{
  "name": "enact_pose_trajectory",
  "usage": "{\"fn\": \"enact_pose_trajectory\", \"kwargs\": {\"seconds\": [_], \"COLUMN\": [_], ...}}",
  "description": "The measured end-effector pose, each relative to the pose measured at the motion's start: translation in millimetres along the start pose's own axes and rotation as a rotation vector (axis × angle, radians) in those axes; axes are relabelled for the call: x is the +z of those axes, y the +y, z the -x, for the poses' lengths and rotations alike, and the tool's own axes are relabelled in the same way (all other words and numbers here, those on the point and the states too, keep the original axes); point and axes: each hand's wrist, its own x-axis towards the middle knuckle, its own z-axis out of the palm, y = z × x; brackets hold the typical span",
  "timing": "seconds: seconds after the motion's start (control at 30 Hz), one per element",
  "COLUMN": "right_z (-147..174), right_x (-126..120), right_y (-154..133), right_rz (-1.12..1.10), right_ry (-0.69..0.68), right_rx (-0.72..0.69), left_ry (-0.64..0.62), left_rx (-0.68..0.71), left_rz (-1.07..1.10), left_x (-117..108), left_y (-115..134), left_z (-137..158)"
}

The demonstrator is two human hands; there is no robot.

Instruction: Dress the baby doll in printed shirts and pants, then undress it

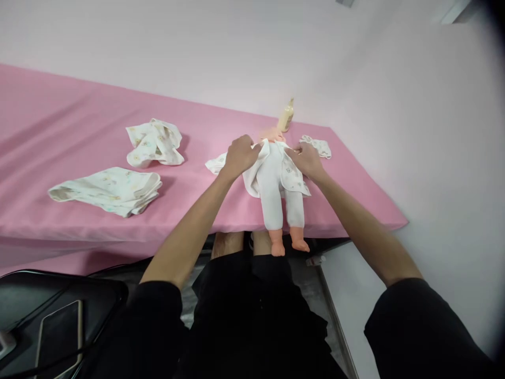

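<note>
A baby doll (272, 200) with a white cloth body and orange feet lies on the table, its feet past the front edge. It wears a white patterned baby jacket (294, 179), spread apart at the front. My left hand (241, 155) pinches the jacket's front edge near the doll's chest on the left. On the other side my right hand (306, 159) has its thumb and fingers closed on the opposite front edge. The doll's head is blurred and hard to make out beyond my hands.
On the pink-covered table (205, 205) lie a crumpled patterned cloth (154, 143) and a folded one (108, 190) to the left. A small cloth piece (319, 147) and a pale bottle (286, 116) are at the back right. A phone (59, 337) rests on a black chair (98, 295).
</note>
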Motion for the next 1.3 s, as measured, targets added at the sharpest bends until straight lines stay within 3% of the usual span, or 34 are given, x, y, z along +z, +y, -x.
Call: {"fn": "enact_pose_trajectory", "kwargs": {"seconds": [0.07,0.17,0.37,0.67,0.93,1.13,1.3], "right_z": [-22,-51,-84,-90,-94,-93,-89], "right_x": [13,32,39,3,15,14,11], "right_y": [-6,-11,-5,17,28,23,22], "right_rz": [0.056,0.148,0.19,-0.226,-0.393,-0.323,-0.324], "right_ry": [0.015,0.012,-0.147,-0.313,-0.297,-0.244,-0.216], "right_rx": [-0.022,-0.041,-0.062,0.09,0.015,0.037,-0.007], "left_ry": [-0.021,-0.09,-0.137,-0.204,-0.286,-0.197,-0.206], "left_rx": [-0.033,-0.058,-0.098,-0.004,-0.033,-0.106,-0.142], "left_rz": [-0.068,-0.131,-0.196,-0.396,-0.598,-0.593,-0.58], "left_x": [21,45,65,44,16,14,17], "left_y": [-1,2,3,6,-1,-15,-26], "left_z": [-40,-77,-101,-111,-105,-106,-109]}}
